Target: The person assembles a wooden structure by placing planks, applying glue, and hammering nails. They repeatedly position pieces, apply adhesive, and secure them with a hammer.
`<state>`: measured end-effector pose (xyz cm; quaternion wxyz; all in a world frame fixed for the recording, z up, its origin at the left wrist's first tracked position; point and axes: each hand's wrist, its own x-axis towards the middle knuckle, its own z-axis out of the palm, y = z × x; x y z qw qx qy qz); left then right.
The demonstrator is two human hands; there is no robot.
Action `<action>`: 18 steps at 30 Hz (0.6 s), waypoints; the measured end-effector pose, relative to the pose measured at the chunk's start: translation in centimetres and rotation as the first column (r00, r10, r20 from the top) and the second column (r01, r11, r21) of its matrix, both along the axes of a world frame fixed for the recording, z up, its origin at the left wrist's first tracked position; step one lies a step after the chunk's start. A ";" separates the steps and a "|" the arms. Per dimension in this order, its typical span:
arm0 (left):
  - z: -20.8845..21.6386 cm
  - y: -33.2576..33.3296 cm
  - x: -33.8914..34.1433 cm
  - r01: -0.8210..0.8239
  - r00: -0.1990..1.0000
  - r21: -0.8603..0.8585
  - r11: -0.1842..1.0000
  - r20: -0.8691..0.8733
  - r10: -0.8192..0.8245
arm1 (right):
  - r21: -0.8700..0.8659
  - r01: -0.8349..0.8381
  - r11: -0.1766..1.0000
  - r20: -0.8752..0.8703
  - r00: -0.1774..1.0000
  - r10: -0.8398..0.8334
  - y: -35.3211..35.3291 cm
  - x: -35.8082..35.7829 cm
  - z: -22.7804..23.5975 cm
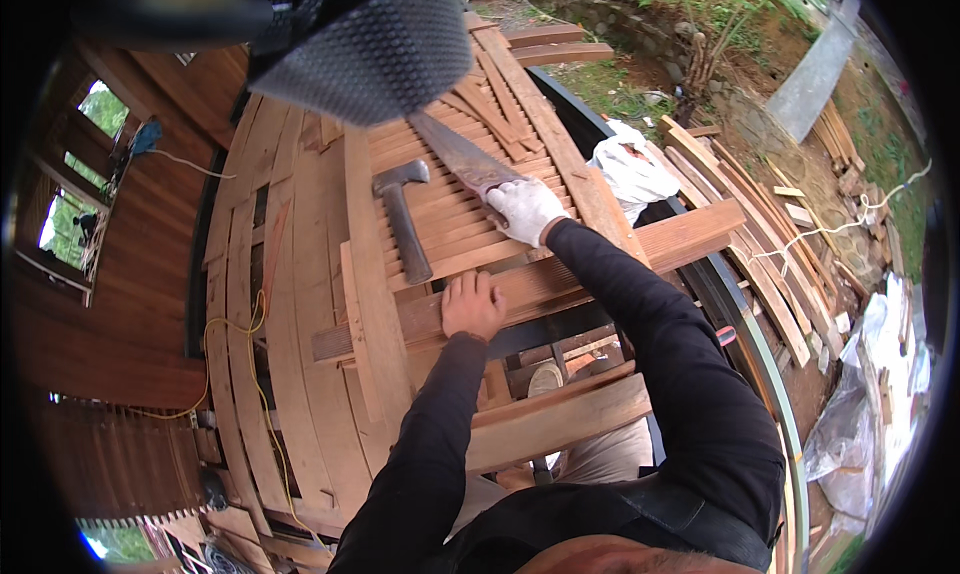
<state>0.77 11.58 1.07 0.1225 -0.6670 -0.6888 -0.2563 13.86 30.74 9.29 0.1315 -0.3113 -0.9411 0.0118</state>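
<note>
My right hand (527, 211), in a white work glove, is closed around the handle of a handsaw (456, 156). Its toothed blade points away to the upper left, above the wooden slats, and the far tip is near the dark textured object at the top. My left hand (474, 305) is bare, its fingers bent over a long reddish-brown wooden plank (610, 264) that lies crosswise before me. Just beyond that hand, a hatchet (404, 219) with a dark metal head lies on the slats. My right forearm passes over the plank.
Planks (310, 314) with gaps between them cover the left side. Thin wood strips (500, 109) lie beyond the saw. Near me is another thick board (560, 419), with an opening behind it. A white bag (632, 169) and stacked lumber (725, 214) are to the right; a yellow cord (265, 404) runs left.
</note>
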 end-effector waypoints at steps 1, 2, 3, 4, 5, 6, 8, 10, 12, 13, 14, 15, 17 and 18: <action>0.0 0.0 0.0 0.002 1.000 0.014 1.000 -0.003 -0.002 | 0.000 0.003 1.000 -0.022 1.000 -0.003 0.2 0.3 -0.5; -0.1 0.0 0.0 0.007 1.000 0.030 1.000 -0.004 -0.007 | 0.004 -0.023 1.000 -0.023 0.999 0.023 0.1 0.7 -0.2; 0.0 0.0 -0.1 0.015 1.000 0.048 0.999 -0.003 -0.015 | -0.003 -0.029 1.000 -0.026 0.999 0.029 0.1 1.0 0.1; 0.2 0.2 -0.2 0.014 1.000 0.051 0.999 -0.003 -0.014 | -0.019 -0.059 0.998 -0.089 0.994 0.057 0.4 1.6 0.0; 0.2 0.3 -0.1 0.018 1.000 0.050 0.999 0.001 -0.019 | -0.060 -0.079 0.995 -0.147 0.987 0.069 0.3 2.5 0.6; 0.2 0.2 0.1 0.022 1.000 0.044 0.999 0.007 -0.022 | -0.099 -0.105 0.989 -0.155 0.984 0.089 0.1 3.5 2.0; 0.3 0.1 0.4 0.029 0.998 -0.038 0.999 0.049 -0.027 | -0.044 0.091 0.995 -0.173 0.980 -0.097 0.6 6.1 3.0; 0.6 0.1 -0.1 0.002 0.997 -0.086 0.996 0.073 0.005 | -0.046 0.392 0.919 -0.092 0.914 -0.395 1.8 7.1 2.8; 0.9 0.5 0.1 0.030 0.994 -0.135 0.990 0.112 -0.015 | 0.024 0.576 0.817 -0.019 0.818 -0.575 3.0 9.1 -0.1; 1.2 0.4 0.0 0.114 0.974 -0.082 0.990 0.208 -0.095 | 0.102 0.602 0.792 0.003 0.796 -0.605 3.4 9.7 -1.7; 1.5 -0.4 -1.0 0.170 0.944 -0.030 0.985 0.290 -0.154 | -0.122 0.635 0.763 0.150 0.771 -0.618 2.8 8.2 1.0; 2.4 -0.2 -1.5 0.250 0.897 0.044 0.967 0.367 -0.248 | -0.067 0.630 0.774 0.113 0.775 -0.621 3.2 8.4 0.3; 8.3 2.4 -3.4 0.332 0.880 0.155 0.930 0.304 -0.365 | 0.016 0.678 0.735 0.166 0.723 -0.670 3.6 8.5 -0.5; 10.6 5.7 -5.3 0.343 0.893 0.183 0.921 0.240 -0.380 | 0.027 0.703 0.711 0.113 0.704 -0.701 4.3 9.3 -2.2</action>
